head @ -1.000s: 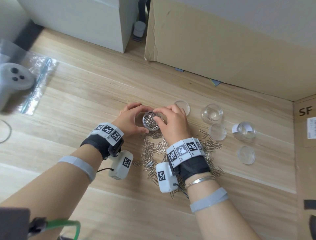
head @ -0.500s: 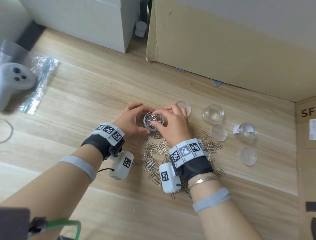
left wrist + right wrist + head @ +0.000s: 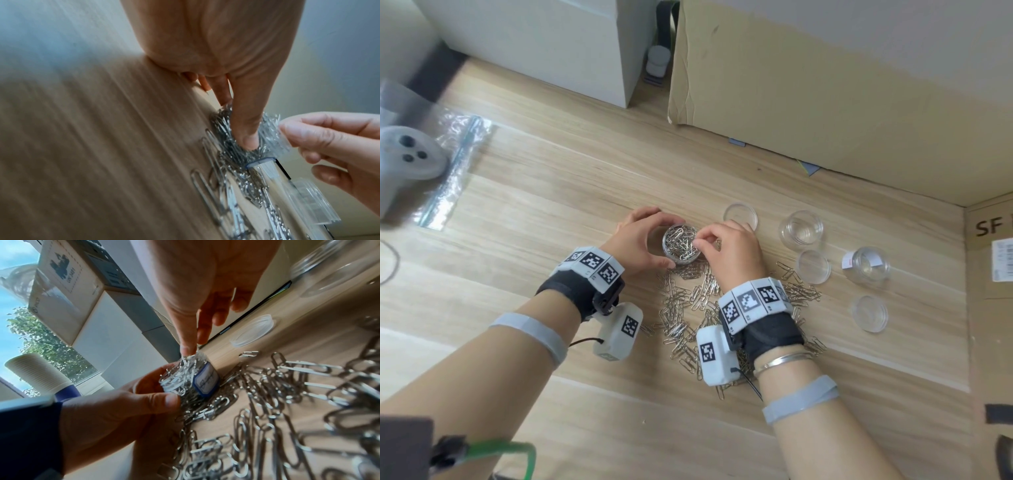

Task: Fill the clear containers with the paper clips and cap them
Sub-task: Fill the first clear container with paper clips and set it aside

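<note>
Both arms reach forward over the wooden tabletop (image 3: 551, 178), toward its far edge where a big cardboard box (image 3: 825, 96) stands.

The left hand (image 3: 640, 240) curls round the left side of a small clear container (image 3: 681, 245) and holds it, thumb on the near side and fingers round the back. The right hand (image 3: 732, 253) comes in from the right with its fingers bent; its fingertips (image 3: 188, 350) pinch paper clips at the top of the pile inside.

The container stands upright, open mouth up, full of clips, with a blue-edged label (image 3: 206, 382) on its side.

A heap of loose paper clips (image 3: 688, 308) lies just near of it, under the right wrist.

To the right sit two empty containers (image 3: 801, 228) (image 3: 866, 265) and flat clear lids (image 3: 740, 216) (image 3: 813, 266) (image 3: 869, 312), close together. The left part of the tabletop has bare wood.
</note>
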Demonstrator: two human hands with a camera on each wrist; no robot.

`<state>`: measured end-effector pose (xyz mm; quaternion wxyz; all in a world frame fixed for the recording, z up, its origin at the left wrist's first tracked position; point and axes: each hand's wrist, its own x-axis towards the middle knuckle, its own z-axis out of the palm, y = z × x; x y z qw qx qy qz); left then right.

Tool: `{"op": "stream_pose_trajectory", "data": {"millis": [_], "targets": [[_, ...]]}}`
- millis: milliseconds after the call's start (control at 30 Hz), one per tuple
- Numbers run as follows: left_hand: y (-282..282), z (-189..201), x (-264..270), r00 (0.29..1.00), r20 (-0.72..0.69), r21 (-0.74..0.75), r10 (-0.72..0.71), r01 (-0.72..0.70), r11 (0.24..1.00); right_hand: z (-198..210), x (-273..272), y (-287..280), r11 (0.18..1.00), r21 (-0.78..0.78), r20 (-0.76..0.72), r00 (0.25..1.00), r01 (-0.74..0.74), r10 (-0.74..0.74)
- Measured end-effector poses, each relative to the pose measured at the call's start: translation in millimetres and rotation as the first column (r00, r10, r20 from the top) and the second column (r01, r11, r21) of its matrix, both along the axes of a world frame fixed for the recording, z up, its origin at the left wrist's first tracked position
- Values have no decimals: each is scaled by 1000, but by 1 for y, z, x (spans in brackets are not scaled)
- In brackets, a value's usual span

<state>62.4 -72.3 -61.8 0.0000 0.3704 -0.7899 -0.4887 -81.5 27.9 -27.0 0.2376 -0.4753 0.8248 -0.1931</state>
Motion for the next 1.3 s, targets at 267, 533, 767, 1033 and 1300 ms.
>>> {"op": "stream_pose_trajectory", "data": {"millis": [267,533,767,1033,1300], "targets": [[0,-3,0,1000,-10,12,7,-7,1000,0,-28,1,981,31,-125,974,192,-186],[3,-3,-4,999,53,-61,10,-7,998,-3,-44,-7,953,238,-224,965,189,-136],[0,2,-15,995,91,-99,49,-40,994,-9,-46,-10,941,271,-226,964,202,-142],[1,10,-32,991,43,-63,124,-122,991,10,-44,-10,972,230,-120,993,48,-21],[5,14,-46,965,-191,137,180,-155,978,36,-40,-8,988,128,0,997,-81,82]]}}
